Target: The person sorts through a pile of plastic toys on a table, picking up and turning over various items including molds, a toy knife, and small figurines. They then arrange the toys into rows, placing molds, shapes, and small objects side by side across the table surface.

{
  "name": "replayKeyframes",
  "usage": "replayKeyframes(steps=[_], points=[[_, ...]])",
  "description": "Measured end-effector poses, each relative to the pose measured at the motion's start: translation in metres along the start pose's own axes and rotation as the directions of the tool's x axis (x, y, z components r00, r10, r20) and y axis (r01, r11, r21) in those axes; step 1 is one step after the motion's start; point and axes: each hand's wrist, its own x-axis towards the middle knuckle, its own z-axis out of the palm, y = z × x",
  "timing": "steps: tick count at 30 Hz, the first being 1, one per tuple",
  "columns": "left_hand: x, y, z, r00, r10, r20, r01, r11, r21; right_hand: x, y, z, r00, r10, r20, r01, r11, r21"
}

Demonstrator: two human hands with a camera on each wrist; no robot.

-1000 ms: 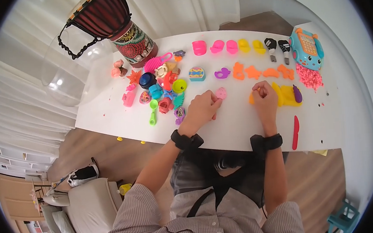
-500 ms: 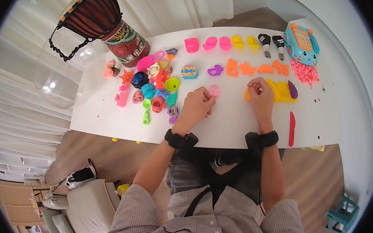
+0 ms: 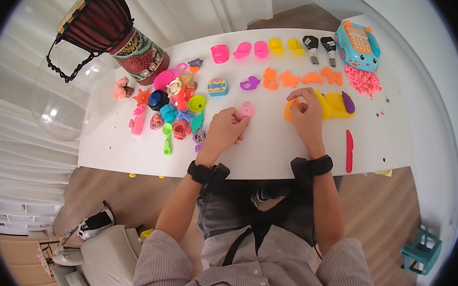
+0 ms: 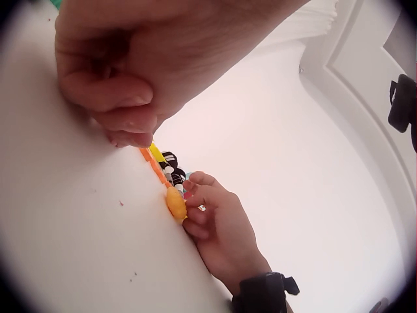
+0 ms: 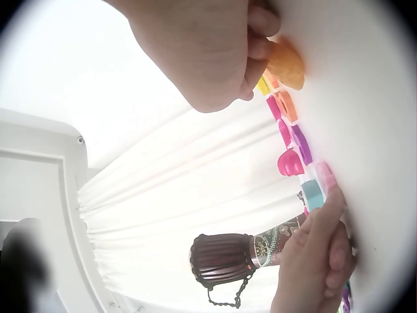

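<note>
In the head view my left hand (image 3: 223, 131) has its fingers curled, with the fingertips pinching the near edge of a pink speckled oval piece (image 3: 247, 109) on the white table. The right wrist view shows that pink piece (image 5: 326, 175) at the tip of the left index finger. My right hand (image 3: 306, 112) is farther right, its index finger and thumb bent into a loop. Its fingertips hold the side of an orange-yellow lump (image 3: 288, 110), rounded in the left wrist view. Beside this hand lies a yellow piece (image 3: 334, 106) with a purple eggplant (image 3: 348, 103) on it.
Orange cutters (image 3: 289, 78) and a purple duck cutter (image 3: 250, 83) line the table (image 3: 272, 158) behind the hands. A red knife (image 3: 349, 150) lies right, a toy phone (image 3: 359, 49) far right. Left stand a toy pile, including a green scoop (image 3: 167, 139), and a drum (image 3: 140, 56).
The head view has shifted, so the table things appear farther left. My right index finger has lifted away from the thumb, opening a loop. My left hand stays at the pink piece.
</note>
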Motion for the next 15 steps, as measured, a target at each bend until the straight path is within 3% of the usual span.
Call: replayKeyframes(steps=[4, 6, 10, 12, 13, 15], points=[[0.001, 0.000, -0.001, 1.000, -0.010, 0.014, 0.010, 1.000, -0.012, 0.000, -0.001, 0.001, 1.000, -0.004, -0.008, 0.005, 0.998, 0.070], [0.000, 0.000, -0.003, 1.000, -0.014, 0.022, 0.014, 1.000, -0.005, -0.001, -0.005, 0.002, 0.998, -0.062, -0.006, 0.062, 0.997, -0.038], [-0.002, -0.008, -0.005, 1.000, 0.003, -0.010, -0.003, 0.999, -0.037, -0.002, -0.007, 0.002, 0.995, -0.095, -0.015, 0.095, 0.995, -0.034], [-0.005, -0.012, -0.011, 0.999, 0.013, -0.040, -0.013, 1.000, -0.010, -0.004, -0.013, 0.000, 0.991, -0.118, 0.062, 0.108, 0.983, 0.147], [-0.008, -0.014, -0.013, 0.999, 0.011, -0.042, -0.012, 1.000, -0.009, -0.005, -0.016, -0.001, 0.991, -0.118, 0.062, 0.107, 0.983, 0.150], [-0.014, -0.017, -0.019, 0.997, 0.005, -0.072, -0.004, 1.000, 0.016, -0.009, -0.021, -0.001, 0.935, -0.177, 0.309, 0.099, 0.963, 0.252]])
